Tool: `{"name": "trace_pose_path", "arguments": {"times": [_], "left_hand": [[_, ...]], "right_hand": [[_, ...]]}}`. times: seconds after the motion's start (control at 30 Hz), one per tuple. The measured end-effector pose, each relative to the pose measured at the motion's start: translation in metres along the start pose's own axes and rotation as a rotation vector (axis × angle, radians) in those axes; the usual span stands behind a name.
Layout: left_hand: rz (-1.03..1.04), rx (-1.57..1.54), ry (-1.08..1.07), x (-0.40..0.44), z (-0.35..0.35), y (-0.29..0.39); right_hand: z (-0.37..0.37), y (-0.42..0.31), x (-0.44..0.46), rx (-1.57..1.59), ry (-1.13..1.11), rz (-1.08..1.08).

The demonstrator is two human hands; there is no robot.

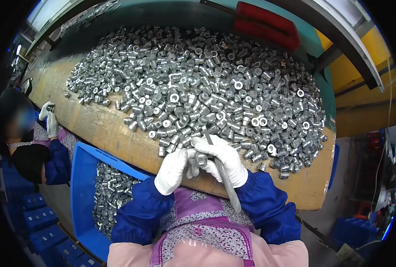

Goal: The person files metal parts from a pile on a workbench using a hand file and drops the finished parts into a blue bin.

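Observation:
Both hands wear white gloves and meet above the table's near edge, in front of my apron. Between the fingertips of my left hand (173, 171) is a small cylindrical metal fitting (201, 160). My right hand (223, 159) is closed around a slim hand tool (227, 181). Its narrow metal end points away from me past the fingers, and its thick grey handle slants back toward my apron. The right fingers are close to the fitting; whether they touch it is hard to tell. Beyond my hands spreads a large heap of similar metal fittings (198, 84).
The heap lies on a brown board-topped table (104, 120). At my left stands a blue bin (84, 178) with more fittings inside. A red tray (269, 26) sits at the back. On the far left another person (33, 147) in white gloves works at the table.

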State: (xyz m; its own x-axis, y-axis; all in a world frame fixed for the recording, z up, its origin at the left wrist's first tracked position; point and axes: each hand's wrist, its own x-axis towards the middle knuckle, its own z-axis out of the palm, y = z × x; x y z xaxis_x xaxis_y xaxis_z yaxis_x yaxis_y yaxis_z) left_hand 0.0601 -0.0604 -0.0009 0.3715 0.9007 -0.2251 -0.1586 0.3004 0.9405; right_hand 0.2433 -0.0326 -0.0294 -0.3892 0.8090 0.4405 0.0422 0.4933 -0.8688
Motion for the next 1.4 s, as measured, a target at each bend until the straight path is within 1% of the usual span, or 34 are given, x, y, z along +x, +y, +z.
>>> {"name": "trace_pose_path", "arguments": {"times": [0.07, 0.13, 0.17, 0.23, 0.27, 0.33, 0.47, 0.53, 0.57, 0.6, 0.63, 0.67, 0.7, 0.73, 0.77, 0.8, 0.83, 0.87, 0.9, 0.97, 1.0, 1.07, 1.1, 1.17, 1.2, 1.27, 1.33, 1.4], "left_hand": [[0.016, 0.026, -0.020, -0.002, 0.001, 0.001], [0.021, 0.012, 0.009, -0.003, 0.003, 0.002], [0.021, 0.012, 0.010, -0.003, 0.003, 0.001], [-0.006, 0.013, -0.019, -0.001, 0.001, -0.003], [-0.006, 0.014, -0.019, -0.001, 0.000, -0.004], [-0.026, 0.008, -0.037, -0.001, -0.001, -0.006], [-0.029, -0.056, -0.051, -0.001, -0.003, -0.009], [-0.112, -0.236, -0.034, 0.001, -0.006, -0.012], [-0.112, -0.233, -0.033, 0.002, -0.005, -0.011], [-0.121, -0.153, 0.005, 0.005, -0.003, -0.009], [-0.130, -0.074, 0.043, 0.007, -0.001, -0.006], [-0.177, -0.097, 0.043, 0.008, 0.001, -0.001], [-0.176, -0.094, 0.046, 0.008, 0.000, -0.002], [-0.203, -0.308, -0.005, 0.009, -0.003, -0.004], [-0.229, -0.522, -0.058, 0.009, -0.005, -0.005], [-0.235, -0.670, -0.091, 0.013, -0.008, -0.004], [-0.201, -0.678, -0.033, 0.015, -0.008, -0.001], [-0.166, -0.686, 0.025, 0.015, -0.005, 0.006], [-0.127, -0.649, 0.101, 0.014, -0.004, 0.013], [-0.131, -0.488, 0.257, 0.017, -0.011, 0.015], [-0.139, -0.319, 0.293, 0.020, -0.015, 0.017], [-0.118, 0.302, 0.395, 0.028, -0.013, 0.026], [0.016, 0.776, 0.470, 0.036, -0.020, 0.018], [0.135, 1.165, 0.592, 0.047, -0.023, 0.015], [0.156, 1.209, 0.629, 0.054, -0.023, 0.015], [-0.007, 1.299, 0.598, 0.060, -0.019, 0.024], [0.013, 1.366, 0.580, 0.064, -0.018, 0.024], [-0.080, 1.455, 0.627, 0.067, -0.017, 0.020]], "right_hand": [[0.001, -0.002, 0.000, 0.001, -0.003, 0.007], [0.000, -0.009, 0.000, 0.395, -0.030, 0.606], [-0.001, -0.009, 0.001, 0.395, -0.031, 0.605], [-0.003, -0.009, 0.003, 0.360, -0.079, 0.724], [-0.003, -0.007, 0.004, 0.360, -0.079, 0.724], [-0.002, -0.002, 0.003, -0.040, 0.011, -0.016], [-0.003, -0.004, 0.004, -0.047, 0.010, -0.028], [-0.001, -0.001, 0.003, 0.009, -0.012, -0.035], [-0.001, -0.003, 0.005, -0.047, -0.016, -0.072], [-0.001, -0.005, 0.008, -0.102, -0.020, -0.111], [0.001, -0.005, 0.005, -0.104, -0.041, -0.071], [0.000, -0.006, 0.004, -0.101, -0.040, -0.075], [-0.001, -0.007, 0.002, -0.101, -0.057, -0.016], [-0.001, -0.007, 0.002, -0.101, -0.073, 0.044], [-0.001, -0.005, 0.003, -0.066, -0.016, -0.023], [0.001, -0.003, 0.000, -0.006, 0.019, 0.048], [0.002, -0.002, -0.004, 0.054, 0.054, 0.120], [0.001, -0.001, 0.000, -0.021, 0.103, -0.004], [-0.001, -0.001, 0.001, -0.021, 0.104, -0.007], [-0.003, -0.004, 0.001, -0.036, 0.110, -0.016], [-0.002, -0.004, 0.000, -0.050, 0.112, -0.003], [-0.002, -0.004, 0.000, -0.055, 0.128, -0.026], [-0.002, -0.004, 0.000, -0.058, 0.140, -0.046], [-0.002, -0.005, 0.000, -0.056, 0.144, -0.052], [-0.003, -0.006, 0.001, -0.066, 0.143, -0.068], [-0.004, -0.008, 0.001, -0.066, 0.144, -0.063], [-0.006, -0.009, 0.002, -0.062, 0.124, -0.055], [-0.006, -0.010, 0.001, -0.041, 0.099, -0.036]]}}
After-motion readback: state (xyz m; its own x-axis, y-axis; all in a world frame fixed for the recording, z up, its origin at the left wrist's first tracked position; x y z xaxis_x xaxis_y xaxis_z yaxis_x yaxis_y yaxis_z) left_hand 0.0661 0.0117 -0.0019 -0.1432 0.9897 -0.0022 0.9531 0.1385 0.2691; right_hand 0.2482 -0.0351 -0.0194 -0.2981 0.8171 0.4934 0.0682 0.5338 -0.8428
